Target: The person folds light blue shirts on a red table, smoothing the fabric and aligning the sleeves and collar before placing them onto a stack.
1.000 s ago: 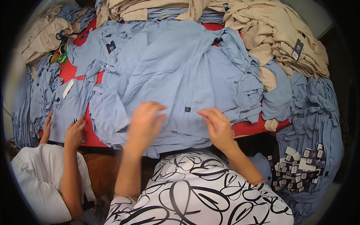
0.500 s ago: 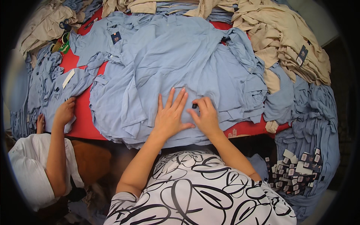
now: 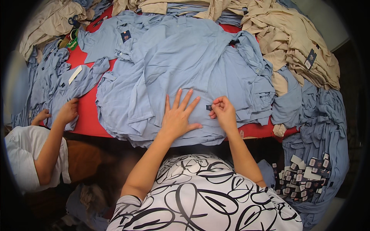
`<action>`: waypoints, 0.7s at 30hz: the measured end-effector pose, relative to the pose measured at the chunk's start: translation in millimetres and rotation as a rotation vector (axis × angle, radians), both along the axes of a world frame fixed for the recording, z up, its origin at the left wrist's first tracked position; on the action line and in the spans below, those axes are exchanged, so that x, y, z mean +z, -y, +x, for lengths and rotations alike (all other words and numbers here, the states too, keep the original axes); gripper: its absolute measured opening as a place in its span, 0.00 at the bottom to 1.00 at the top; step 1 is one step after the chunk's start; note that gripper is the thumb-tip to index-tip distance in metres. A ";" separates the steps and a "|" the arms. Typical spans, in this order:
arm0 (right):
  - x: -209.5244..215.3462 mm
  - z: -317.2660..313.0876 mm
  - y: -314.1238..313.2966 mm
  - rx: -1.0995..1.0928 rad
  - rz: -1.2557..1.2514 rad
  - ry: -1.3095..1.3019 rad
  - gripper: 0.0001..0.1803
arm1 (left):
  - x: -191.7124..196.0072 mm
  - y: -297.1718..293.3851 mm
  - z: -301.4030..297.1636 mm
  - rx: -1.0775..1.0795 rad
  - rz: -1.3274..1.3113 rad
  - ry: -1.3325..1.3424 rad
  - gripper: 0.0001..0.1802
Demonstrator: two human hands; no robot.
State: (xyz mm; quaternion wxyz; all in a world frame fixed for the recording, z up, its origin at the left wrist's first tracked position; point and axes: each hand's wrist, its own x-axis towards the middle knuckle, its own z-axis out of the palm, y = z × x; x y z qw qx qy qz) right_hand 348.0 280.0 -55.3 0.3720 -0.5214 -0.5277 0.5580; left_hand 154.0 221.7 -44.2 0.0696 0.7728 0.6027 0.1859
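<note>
Light blue shirts (image 3: 173, 50) lie spread one over another across the table. My left hand (image 3: 178, 117) rests flat on the top shirt with its fingers spread. A small dark label (image 3: 209, 107) lies on that shirt, to the right of my left hand. Over the label's right edge is my right hand (image 3: 224, 113), thumb and fingertips pinched together. Whether the pinch holds the label's edge or something finer cannot be made out.
A co-worker's hand (image 3: 68, 111) handles a blue garment at the left. Beige garments (image 3: 287, 34) are heaped at the far right. Several dark and white tags (image 3: 304, 177) lie on blue fabric at the lower right. The table's red cover (image 3: 90, 119) shows between garments.
My right hand has turned and shifted right, its fingers now pinched beside the label. My left hand stays flat on the shirt. The co-worker's farther hand has risen slightly.
</note>
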 end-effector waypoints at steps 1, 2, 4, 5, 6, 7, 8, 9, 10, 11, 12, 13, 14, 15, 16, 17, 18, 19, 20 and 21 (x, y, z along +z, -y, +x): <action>1.1 0.1 -0.9 0.003 -0.007 -0.013 0.05 | 0.5 0.3 0.2 0.001 -0.003 0.007 0.55; 1.8 0.3 -1.4 0.008 -0.014 -0.026 0.05 | 1.1 0.8 -0.1 0.002 -0.006 0.014 0.55; -4.5 6.7 -3.6 0.048 -0.036 -0.010 0.07 | -1.0 4.6 -6.5 -0.046 -0.007 0.068 0.55; -6.9 8.5 -3.8 0.070 -0.047 -0.002 0.09 | -1.6 8.6 -12.2 -0.068 -0.007 0.094 0.54; -3.2 9.0 -1.2 0.185 0.173 0.153 0.11 | 6.7 16.1 -18.9 -0.033 -0.039 0.023 0.54; 3.7 9.6 4.2 0.298 0.386 0.308 0.14 | 21.7 27.4 -27.6 0.001 -0.079 -0.048 0.53; 10.2 9.4 11.9 0.413 0.598 0.460 0.17 | 30.6 40.6 -38.7 0.034 -0.121 -0.120 0.53; 14.9 8.9 19.2 0.429 0.629 0.505 0.20 | 29.8 52.0 -53.7 0.131 -0.089 -0.165 0.52; 19.7 7.9 24.9 0.444 0.665 0.550 0.22 | 28.6 62.0 -69.1 0.228 -0.053 -0.212 0.52; 20.8 7.6 28.6 0.459 0.699 0.595 0.25 | 25.4 70.4 -81.2 0.293 -0.016 -0.202 0.52; 19.8 7.4 29.4 0.441 0.670 0.569 0.25 | 22.7 79.4 -92.9 0.364 0.026 -0.194 0.52; 18.4 8.5 27.6 0.423 0.643 0.544 0.26 | 20.5 86.4 -101.6 0.437 0.071 -0.186 0.52; 17.8 9.8 26.5 0.404 0.616 0.518 0.26 | 18.1 93.0 -109.0 0.486 0.081 -0.155 0.52; 19.0 9.9 25.5 0.406 0.594 0.491 0.26 | 16.9 98.2 -115.6 0.538 0.094 -0.125 0.51; 20.7 10.3 25.0 0.408 0.571 0.464 0.25 | 16.2 102.7 -118.7 0.588 0.107 -0.094 0.51; 22.3 10.1 24.9 0.409 0.548 0.437 0.25 | 16.1 107.1 -118.5 0.600 0.119 -0.083 0.50; 24.1 9.9 24.1 0.385 0.514 0.430 0.23 | 16.7 110.2 -116.1 0.613 0.131 -0.068 0.49; 25.9 9.9 23.5 0.361 0.479 0.424 0.21 | 18.3 110.7 -113.3 0.625 0.143 -0.053 0.48; 27.1 10.0 22.7 0.336 0.444 0.418 0.19 | 21.0 109.1 -107.8 0.573 0.158 -0.069 0.46; 17.5 13.3 21.0 0.258 0.386 0.367 0.17 | 28.4 104.5 -93.9 0.516 0.173 -0.080 0.45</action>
